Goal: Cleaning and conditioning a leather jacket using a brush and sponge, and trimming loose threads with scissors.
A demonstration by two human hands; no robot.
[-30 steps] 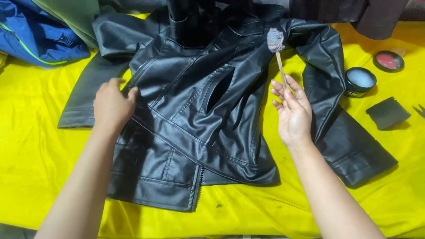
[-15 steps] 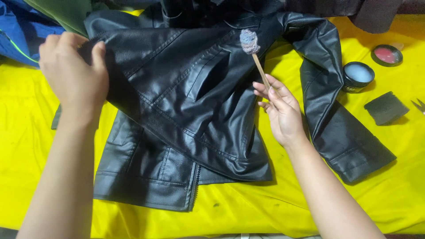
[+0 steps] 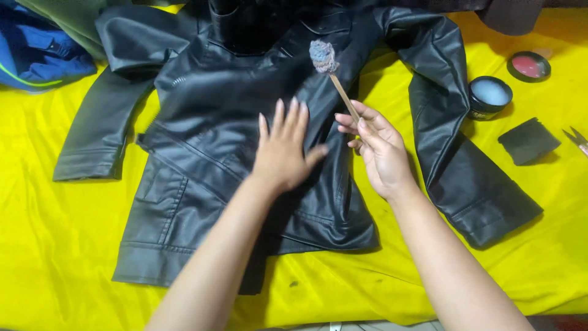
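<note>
A black leather jacket (image 3: 202, 153) lies spread flat on a yellow cloth (image 3: 61, 245), front panels closed over each other and both sleeves stretched out. My left hand (image 3: 283, 147) rests flat on the jacket's chest, fingers spread. My right hand (image 3: 380, 147) holds a thin wooden stick (image 3: 344, 98) upright just right of it. The stick's top carries a wad of grey-blue fabric (image 3: 322, 56), which hovers above the jacket's upper chest.
An open round tin of pale paste (image 3: 490, 95) stands right of the jacket's sleeve, its red-lined lid (image 3: 528, 66) behind it. A dark sponge square (image 3: 528, 141) and scissor tips (image 3: 576, 138) lie at the right edge. Blue (image 3: 37, 55) and green clothing sits far left.
My left hand folded the jacket's left front panel across and now presses flat on the chest. My right hand with the stick stays near the same spot.
</note>
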